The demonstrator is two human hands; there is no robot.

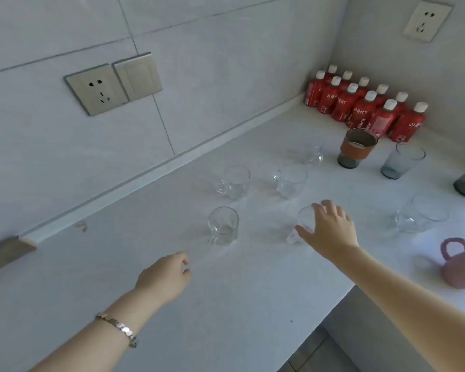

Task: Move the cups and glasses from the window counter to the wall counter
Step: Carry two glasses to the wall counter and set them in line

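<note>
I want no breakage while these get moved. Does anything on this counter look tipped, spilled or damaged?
Nothing stands out. The clear glass mugs stand upright, as do the grey tumblers and the red bottles. No spill shows on the counter. The right hand rests on one mug; the pink mug is cut off at the edge.

Both your arms are extended forward, forearms bare. Your left hand [167,275] is palm down, fingers loosely curled in, thumb tucked near the fingertips, holding nothing; bracelet [118,327] on that wrist. Your right hand [330,229] reaches further out, palm down, fingers [333,210] spread over the top and thumb out to the side, wrapped around a clear glass cup [305,224].
</note>
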